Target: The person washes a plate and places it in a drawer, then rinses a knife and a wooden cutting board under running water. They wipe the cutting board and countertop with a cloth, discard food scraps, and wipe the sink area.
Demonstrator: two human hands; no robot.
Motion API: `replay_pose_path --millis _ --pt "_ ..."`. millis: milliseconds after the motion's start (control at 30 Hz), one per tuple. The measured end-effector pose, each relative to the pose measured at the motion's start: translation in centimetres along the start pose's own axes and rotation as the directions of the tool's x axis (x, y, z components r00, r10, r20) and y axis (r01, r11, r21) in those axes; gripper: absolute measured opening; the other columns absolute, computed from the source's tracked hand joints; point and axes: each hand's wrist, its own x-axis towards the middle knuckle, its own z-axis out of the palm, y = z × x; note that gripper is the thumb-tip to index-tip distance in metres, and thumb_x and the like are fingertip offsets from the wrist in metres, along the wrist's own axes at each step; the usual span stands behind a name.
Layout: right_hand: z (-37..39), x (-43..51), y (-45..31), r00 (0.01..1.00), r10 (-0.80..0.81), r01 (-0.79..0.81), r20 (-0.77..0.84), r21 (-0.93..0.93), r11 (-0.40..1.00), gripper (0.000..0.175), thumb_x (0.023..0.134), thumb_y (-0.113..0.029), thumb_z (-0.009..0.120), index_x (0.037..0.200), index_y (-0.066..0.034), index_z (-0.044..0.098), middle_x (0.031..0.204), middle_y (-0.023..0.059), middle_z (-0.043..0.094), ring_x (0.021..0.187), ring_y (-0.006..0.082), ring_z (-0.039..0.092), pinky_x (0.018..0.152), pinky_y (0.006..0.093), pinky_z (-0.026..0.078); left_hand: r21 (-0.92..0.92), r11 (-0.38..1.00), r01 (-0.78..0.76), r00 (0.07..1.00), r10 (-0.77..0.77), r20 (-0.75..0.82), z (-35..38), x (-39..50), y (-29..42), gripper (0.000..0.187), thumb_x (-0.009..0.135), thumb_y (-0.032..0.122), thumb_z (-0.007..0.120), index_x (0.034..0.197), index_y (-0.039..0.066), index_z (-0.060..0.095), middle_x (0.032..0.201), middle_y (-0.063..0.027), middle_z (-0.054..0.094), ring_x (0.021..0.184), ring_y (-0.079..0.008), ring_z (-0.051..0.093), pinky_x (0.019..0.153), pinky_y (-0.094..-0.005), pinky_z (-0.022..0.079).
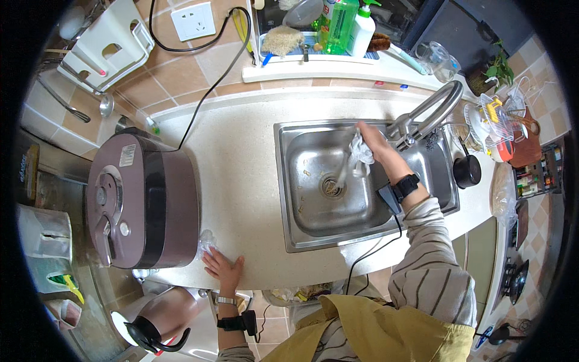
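My right hand [372,139] grips a crumpled whitish cloth [360,153] over the left basin of a stainless steel sink [296,224]. The cloth's lower part is blurred, and its exact outline cannot be told. Bits of food lie in the basin and in the drain strainer [331,187]. Flat on the counter [239,181], near its front edge, rests my left hand [222,268] with the fingers spread. Its fingertips are beside a crumpled piece of clear plastic [207,240], next to an electric pressure cooker [169,208]. The curved steel faucet [434,113] stands to the right of my right hand.
A black cable runs up from the cooker to the wall. Below the counter's left part stands a pinkish kettle [169,312]. Bottles, including a green one [339,27], line the windowsill. A small black pot [467,172] and a wire rack [495,120] stand right of the sink.
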Motion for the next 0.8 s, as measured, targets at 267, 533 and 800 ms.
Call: replay_pose_path --millis 267,533,800 --pt "16.5 2.4 -5.7 0.929 -0.186 -0.032 0.319 0.571 0.820 0.055 0.088 -0.046 0.047 0.122 -0.0031 0.049 0.114 0.0140 0.057 0.103 0.0307 0.055 0.090 0.0445 0.045 -0.032 0.999 -0.012 1.000 0.013 0.029 -0.6 -0.1 0.0 0.110 0.068 0.042 0.072 0.143 0.007 0.000 0.147 -0.0241 -0.007 0.136 -0.0378 -0.014 0.105 -0.0541 -0.008" --pt "26.8 8.1 0.2 0.418 -0.520 0.759 0.745 -0.601 -0.251 0.050 0.091 -0.048 0.033 0.135 -0.0257 0.040 0.142 -0.0024 0.034 0.136 0.0210 0.017 0.107 0.0565 0.003 0.038 0.999 0.011 0.997 -0.014 0.078 -1.1 0.2 -0.2 0.110 0.070 0.041 0.071 0.143 0.006 -0.004 0.146 -0.0256 -0.009 0.136 -0.0376 -0.013 0.106 -0.0529 -0.007" --pt "5.3 12.5 4.8 0.671 -0.670 0.373 0.318 -0.926 -0.066 0.059 0.089 -0.059 0.023 0.136 -0.0246 0.037 0.143 0.0000 0.031 0.136 0.0212 0.019 0.107 0.0568 0.005 0.048 0.999 -0.025 0.999 0.023 0.048 -0.5 0.1 -1.1 0.109 0.070 0.038 0.071 0.143 0.007 -0.004 0.146 -0.0242 -0.009 0.136 -0.0376 -0.013 0.105 -0.0538 -0.006"
